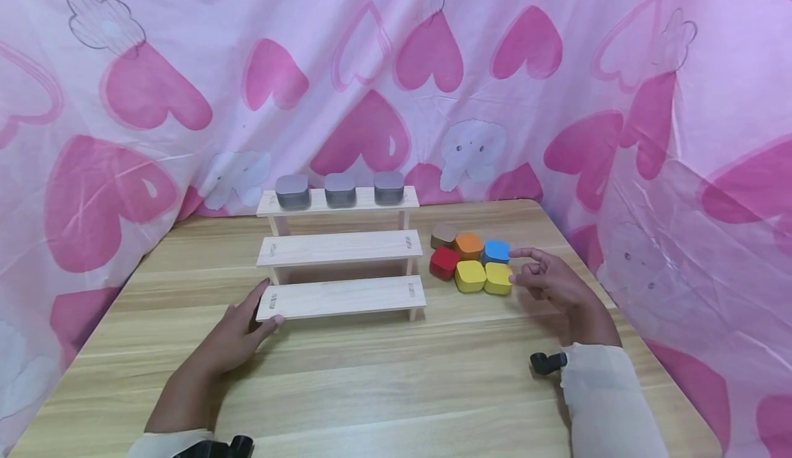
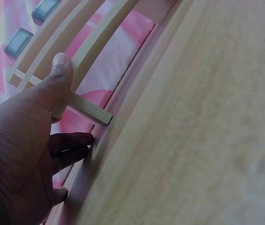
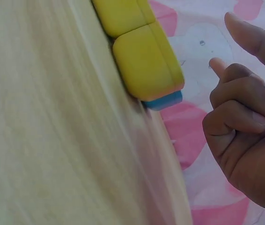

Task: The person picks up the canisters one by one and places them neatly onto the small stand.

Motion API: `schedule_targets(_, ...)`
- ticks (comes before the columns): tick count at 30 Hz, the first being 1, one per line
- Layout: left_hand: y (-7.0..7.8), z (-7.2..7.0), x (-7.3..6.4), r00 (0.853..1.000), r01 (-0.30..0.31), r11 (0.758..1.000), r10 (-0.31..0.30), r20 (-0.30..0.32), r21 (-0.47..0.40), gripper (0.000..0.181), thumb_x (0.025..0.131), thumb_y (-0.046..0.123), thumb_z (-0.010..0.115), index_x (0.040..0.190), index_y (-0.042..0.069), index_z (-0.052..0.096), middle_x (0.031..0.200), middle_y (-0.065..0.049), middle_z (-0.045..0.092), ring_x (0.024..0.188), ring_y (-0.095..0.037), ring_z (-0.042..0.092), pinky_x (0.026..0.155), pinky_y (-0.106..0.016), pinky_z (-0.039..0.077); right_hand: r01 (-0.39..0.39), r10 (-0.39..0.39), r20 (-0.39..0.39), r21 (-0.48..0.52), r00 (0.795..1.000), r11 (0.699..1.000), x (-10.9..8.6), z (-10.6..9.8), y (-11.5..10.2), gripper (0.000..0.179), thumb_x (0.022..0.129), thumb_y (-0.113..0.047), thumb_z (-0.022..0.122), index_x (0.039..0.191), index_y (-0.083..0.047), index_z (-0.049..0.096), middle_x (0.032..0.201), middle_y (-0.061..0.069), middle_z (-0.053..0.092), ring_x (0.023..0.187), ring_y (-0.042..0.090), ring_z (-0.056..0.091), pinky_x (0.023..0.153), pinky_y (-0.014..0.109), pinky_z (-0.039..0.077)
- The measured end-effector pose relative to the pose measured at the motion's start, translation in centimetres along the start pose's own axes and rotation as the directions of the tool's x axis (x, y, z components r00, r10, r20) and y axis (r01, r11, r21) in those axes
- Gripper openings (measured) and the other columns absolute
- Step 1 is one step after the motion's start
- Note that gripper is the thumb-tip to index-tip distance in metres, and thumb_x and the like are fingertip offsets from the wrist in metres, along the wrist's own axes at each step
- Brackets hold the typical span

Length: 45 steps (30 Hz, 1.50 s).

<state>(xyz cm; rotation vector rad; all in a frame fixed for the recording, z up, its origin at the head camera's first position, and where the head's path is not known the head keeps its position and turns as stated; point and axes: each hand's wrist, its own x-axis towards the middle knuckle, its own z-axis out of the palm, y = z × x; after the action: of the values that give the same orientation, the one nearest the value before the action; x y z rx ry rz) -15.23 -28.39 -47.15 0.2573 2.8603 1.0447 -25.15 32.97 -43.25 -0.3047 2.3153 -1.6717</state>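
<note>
Looks a third done: three grey blocks [image 1: 340, 190] on rack [image 1: 340, 298], six coloured blocks [image 1: 470, 274] to go on bench [image 1: 402, 375] at rack's 3 o'clock, left hand [image 1: 238, 337] pinching rack corner, right hand [image 1: 553, 282] thumb and forefinger spread.

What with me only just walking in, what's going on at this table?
A person's left hand grips the left end of a wooden stand at its lowest shelf. The right hand, holding nothing, is beside a blue block and a yellow block, part of a cluster of six on the table. Three grey blocks sit on the top shelf.
</note>
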Motion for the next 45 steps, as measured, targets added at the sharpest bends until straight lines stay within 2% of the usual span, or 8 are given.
schedule_targets(3, 0.0, 0.0, 0.0, 1.0, 0.005, 1.0, -0.005, 0.007, -0.007, 0.092, 0.11, 0.052, 0.061, 0.176, 0.013, 0.011, 0.171, -0.03, 0.04, 0.155, -0.053, 0.041, 0.121, -0.081, 0.031, -0.043, 0.043, 0.002, -0.015, 0.999, 0.999, 0.2, -0.2, 0.5, 0.062, 0.104, -0.011, 0.073, 0.158, -0.003, 0.044, 0.067, -0.006, 0.044, 0.053, 0.016, 0.034, 0.047, 0.037, 0.022)
schedule_targets(7, 0.2, -0.1, -0.1, 1.0, 0.019, 1.0, -0.019, 0.012, -0.019, 0.095, 0.109, 0.053, 0.063, 0.177, 0.015, 0.009, 0.173, -0.029, 0.037, 0.156, -0.053, 0.039, 0.121, -0.083, 0.028, -0.114, 0.114, 0.0, -0.026, 0.993, 0.993, 0.4, -0.4, 1.1, 0.063, 0.105, -0.015, 0.073, 0.161, -0.009, 0.045, 0.068, -0.007, 0.045, 0.054, 0.013, 0.037, 0.046, 0.025, 0.031)
schedule_targets(12, 0.2, 0.0, -0.1, 1.0, 0.023, 1.0, -0.023, 0.01, -0.022, 0.096, 0.108, 0.054, 0.064, 0.177, 0.017, 0.008, 0.174, -0.027, 0.038, 0.156, -0.052, 0.039, 0.121, -0.084, 0.028, -0.149, 0.149, 0.002, -0.048, 0.989, 0.988, 0.6, -0.6, 2.0, 0.065, 0.104, -0.018, 0.074, 0.162, -0.012, 0.045, 0.07, -0.008, 0.045, 0.055, 0.011, 0.037, 0.046, 0.023, 0.032)
schedule_targets(20, 0.0, 0.0, 0.0, 0.999, 0.032, 0.999, -0.032, 0.014, -0.01, 0.096, 0.108, 0.055, 0.062, 0.177, 0.015, 0.008, 0.174, -0.029, 0.036, 0.156, -0.053, 0.038, 0.121, -0.084, 0.027, -0.119, 0.121, 0.051, -0.035, 0.991, 0.992, 1.0, -0.7, 2.7, 0.069, 0.103, -0.014, 0.075, 0.163, -0.011, 0.042, 0.066, -0.009, 0.044, 0.053, 0.009, 0.037, 0.044, 0.021, 0.028)
schedule_targets(30, -0.1, 0.0, 0.0, 1.0, 0.02, 1.0, -0.019, 0.008, -0.009, 0.094, 0.109, 0.054, 0.062, 0.177, 0.014, 0.009, 0.173, -0.03, 0.038, 0.156, -0.054, 0.039, 0.12, -0.083, 0.029, -0.147, 0.147, 0.03, 0.005, 0.989, 0.989, 1.0, -0.4, 3.0, 0.075, 0.1, -0.012, 0.077, 0.165, -0.011, 0.04, 0.067, -0.009, 0.044, 0.054, 0.009, 0.038, 0.047, 0.023, 0.029)
schedule_targets(37, -0.1, 0.0, 0.0, 1.0, 0.003, 1.0, -0.003, 0.003, -0.01, 0.092, 0.11, 0.052, 0.062, 0.176, 0.013, 0.011, 0.172, -0.03, 0.039, 0.156, -0.053, 0.039, 0.121, -0.082, 0.03, -0.199, 0.2, -0.004, 0.057, 0.98, 0.978, 1.1, 0.0, 3.3, 0.079, 0.097, -0.012, 0.081, 0.165, -0.012, 0.042, 0.068, -0.01, 0.046, 0.055, 0.01, 0.039, 0.052, 0.024, 0.034)
schedule_targets(45, 0.1, -0.1, -0.1, 1.0, 0.007, 1.0, -0.007, -0.003, -0.008, 0.093, 0.11, 0.053, 0.061, 0.176, 0.011, 0.012, 0.173, -0.031, 0.037, 0.157, -0.055, 0.038, 0.121, -0.083, 0.029, -0.21, 0.21, -0.006, 0.031, 0.978, 0.977, 1.5, 0.2, 3.3, 0.079, 0.095, -0.012, 0.083, 0.164, -0.013, 0.045, 0.07, -0.009, 0.045, 0.057, 0.011, 0.038, 0.053, 0.025, 0.034)
